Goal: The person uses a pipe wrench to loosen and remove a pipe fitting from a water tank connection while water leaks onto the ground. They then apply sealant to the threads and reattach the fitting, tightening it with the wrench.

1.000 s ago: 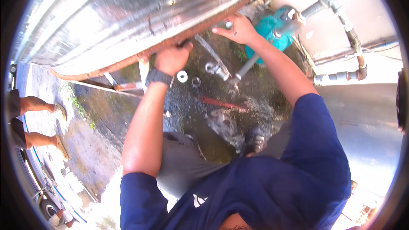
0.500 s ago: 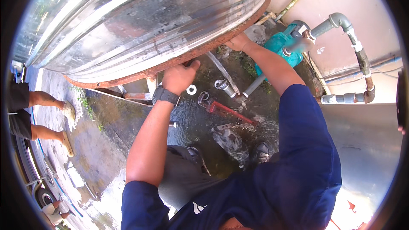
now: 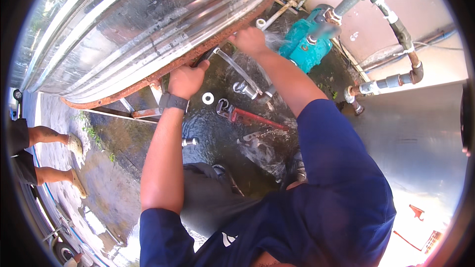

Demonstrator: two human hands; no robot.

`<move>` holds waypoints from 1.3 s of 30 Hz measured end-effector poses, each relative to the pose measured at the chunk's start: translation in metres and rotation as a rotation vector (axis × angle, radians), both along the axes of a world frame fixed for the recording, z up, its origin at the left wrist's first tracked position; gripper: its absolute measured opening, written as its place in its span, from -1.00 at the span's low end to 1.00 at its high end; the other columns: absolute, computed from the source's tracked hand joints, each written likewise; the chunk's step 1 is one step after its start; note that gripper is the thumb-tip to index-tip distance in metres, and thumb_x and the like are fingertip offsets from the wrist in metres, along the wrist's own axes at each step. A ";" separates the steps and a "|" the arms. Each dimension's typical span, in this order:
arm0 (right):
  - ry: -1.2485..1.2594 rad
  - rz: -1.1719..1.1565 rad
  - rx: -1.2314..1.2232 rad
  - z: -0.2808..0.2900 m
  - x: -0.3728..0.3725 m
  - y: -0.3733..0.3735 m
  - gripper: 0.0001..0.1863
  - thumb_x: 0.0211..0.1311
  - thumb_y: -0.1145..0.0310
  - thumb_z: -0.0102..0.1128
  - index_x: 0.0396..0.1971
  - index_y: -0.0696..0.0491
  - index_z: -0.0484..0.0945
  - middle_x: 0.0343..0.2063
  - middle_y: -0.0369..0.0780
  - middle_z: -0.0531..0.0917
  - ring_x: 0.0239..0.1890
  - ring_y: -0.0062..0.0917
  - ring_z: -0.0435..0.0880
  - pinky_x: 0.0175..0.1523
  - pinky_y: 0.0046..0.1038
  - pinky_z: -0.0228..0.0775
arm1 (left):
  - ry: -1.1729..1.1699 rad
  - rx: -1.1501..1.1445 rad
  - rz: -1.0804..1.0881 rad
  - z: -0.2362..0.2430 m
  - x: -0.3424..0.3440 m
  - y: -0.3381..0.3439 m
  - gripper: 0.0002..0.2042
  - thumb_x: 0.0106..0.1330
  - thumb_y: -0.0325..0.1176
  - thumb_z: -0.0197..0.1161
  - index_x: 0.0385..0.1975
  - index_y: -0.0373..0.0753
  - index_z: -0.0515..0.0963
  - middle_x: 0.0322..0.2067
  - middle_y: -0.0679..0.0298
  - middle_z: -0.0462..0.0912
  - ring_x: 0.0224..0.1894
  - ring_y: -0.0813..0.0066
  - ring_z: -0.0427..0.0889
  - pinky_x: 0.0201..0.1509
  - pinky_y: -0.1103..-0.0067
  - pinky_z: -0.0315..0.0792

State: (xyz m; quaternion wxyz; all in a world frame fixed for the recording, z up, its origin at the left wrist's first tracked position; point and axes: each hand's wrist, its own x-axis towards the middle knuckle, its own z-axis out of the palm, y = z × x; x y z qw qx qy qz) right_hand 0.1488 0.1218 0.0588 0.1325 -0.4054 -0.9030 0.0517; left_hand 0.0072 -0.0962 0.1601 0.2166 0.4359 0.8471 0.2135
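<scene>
My left hand point(image 3: 187, 80) is closed beneath the rusty rim point(image 3: 173, 63) of a large ribbed metal tank point(image 3: 163, 29). Its thumb lies beside something dark under the edge, and the other fingers are mostly hidden. Farther right, my right hand point(image 3: 250, 41) is at the same rim, fingers curled in under it; what they grip is hidden. Water sprays out beside this hand, toward a teal pump point(image 3: 306, 42). Below the hands, a pale strip or pipe point(image 3: 240, 70) slants down to a grey pipe fitting point(image 3: 245, 89).
A red pipe wrench point(image 3: 260, 119) and a white ring point(image 3: 208, 98) lie on the wet ground. Grey pipes point(image 3: 400, 34) rise from the pump along the wall. A metal stand point(image 3: 143, 113) supports the tank. At far left, another person's legs point(image 3: 49, 135) show.
The view has shifted, so the pump and tank sit farther left. Water now sprays near my right hand, where none showed before. Both hands stay at the rim.
</scene>
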 end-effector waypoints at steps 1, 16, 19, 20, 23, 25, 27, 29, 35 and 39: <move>-0.003 -0.026 0.002 0.004 -0.001 -0.003 -0.37 0.28 -0.24 0.07 -0.30 0.13 0.67 -0.43 0.01 0.74 -0.35 -0.13 0.77 -0.21 -0.15 0.62 | 0.000 -0.020 0.006 -0.002 -0.002 0.002 -0.43 0.24 0.18 0.22 -0.09 -0.27 0.67 -0.15 -0.10 0.70 0.00 -0.04 0.66 0.12 0.29 0.48; 0.148 0.284 -0.191 0.017 0.031 0.013 -0.27 0.26 -0.29 0.14 -0.18 0.22 0.63 -0.37 0.09 0.69 -0.21 0.01 0.68 -0.04 -0.10 0.51 | 0.007 0.061 0.036 -0.013 -0.005 0.003 -0.42 0.18 0.19 0.28 -0.24 -0.34 0.71 -0.26 -0.15 0.71 -0.08 -0.03 0.70 0.06 0.31 0.50; 0.174 0.306 -0.239 0.012 0.038 0.022 -0.29 0.24 -0.29 0.16 -0.22 0.19 0.64 -0.40 0.09 0.69 -0.23 0.02 0.68 -0.06 -0.09 0.51 | -0.036 0.020 0.037 -0.010 -0.004 0.003 -0.37 0.22 0.18 0.28 -0.12 -0.40 0.69 -0.20 -0.19 0.70 -0.04 -0.05 0.68 0.09 0.33 0.46; 0.214 0.299 -0.233 0.008 0.037 0.022 -0.30 0.24 -0.30 0.17 -0.24 0.19 0.65 -0.41 0.08 0.68 -0.23 0.02 0.68 -0.07 -0.09 0.51 | -0.025 0.029 0.025 -0.009 -0.005 0.004 -0.38 0.22 0.18 0.27 -0.12 -0.39 0.69 -0.21 -0.19 0.70 -0.04 -0.05 0.68 0.09 0.33 0.46; 0.278 0.254 -0.190 -0.006 0.034 0.015 -0.31 0.25 -0.28 0.17 -0.31 0.21 0.62 -0.49 0.07 0.66 -0.34 -0.01 0.67 -0.18 -0.14 0.49 | 0.002 0.034 0.010 -0.012 -0.006 0.003 -0.41 0.23 0.19 0.25 -0.18 -0.34 0.71 -0.29 -0.14 0.71 -0.10 -0.02 0.70 0.05 0.32 0.47; 0.278 0.196 -0.085 -0.011 0.032 0.009 -0.32 0.25 -0.29 0.16 -0.39 0.18 0.60 -0.49 0.03 0.67 -0.39 -0.04 0.68 -0.25 -0.18 0.52 | -0.011 0.017 0.012 -0.015 -0.008 0.004 -0.42 0.20 0.19 0.27 -0.22 -0.33 0.71 -0.30 -0.12 0.71 -0.11 -0.02 0.70 0.03 0.32 0.50; 0.327 0.176 0.076 -0.014 0.028 0.001 -0.41 0.25 -0.19 0.20 -0.42 0.16 0.59 -0.46 0.02 0.69 -0.38 -0.06 0.71 -0.22 -0.18 0.56 | 0.004 0.024 0.010 -0.018 -0.011 0.005 -0.41 0.18 0.21 0.27 -0.24 -0.32 0.71 -0.30 -0.11 0.71 -0.11 -0.03 0.69 0.02 0.31 0.51; 0.290 0.076 0.133 -0.017 0.022 -0.011 -0.51 0.23 -0.07 0.23 -0.42 0.15 0.60 -0.43 0.02 0.70 -0.35 -0.08 0.73 -0.19 -0.18 0.59 | 0.023 0.032 0.003 -0.021 -0.013 0.006 -0.40 0.18 0.22 0.26 -0.25 -0.33 0.71 -0.29 -0.12 0.71 -0.10 -0.04 0.69 0.03 0.30 0.50; 0.073 -0.208 0.009 -0.015 -0.004 -0.042 -0.74 0.20 0.21 0.18 -0.29 0.04 0.74 -0.29 -0.07 0.75 -0.18 -0.23 0.77 -0.06 -0.24 0.62 | 0.033 0.061 0.015 -0.026 -0.015 0.006 -0.38 0.16 0.23 0.27 -0.21 -0.34 0.71 -0.20 -0.16 0.70 -0.06 -0.06 0.68 0.09 0.30 0.48; 0.041 -0.341 -0.116 -0.001 -0.022 -0.055 -0.74 0.22 0.30 0.13 -0.22 -0.04 0.77 -0.16 -0.18 0.76 -0.08 -0.31 0.76 -0.01 -0.30 0.61 | 0.044 0.057 0.019 -0.026 -0.015 0.009 -0.37 0.16 0.23 0.28 -0.21 -0.35 0.72 -0.19 -0.17 0.71 -0.04 -0.05 0.68 0.11 0.33 0.46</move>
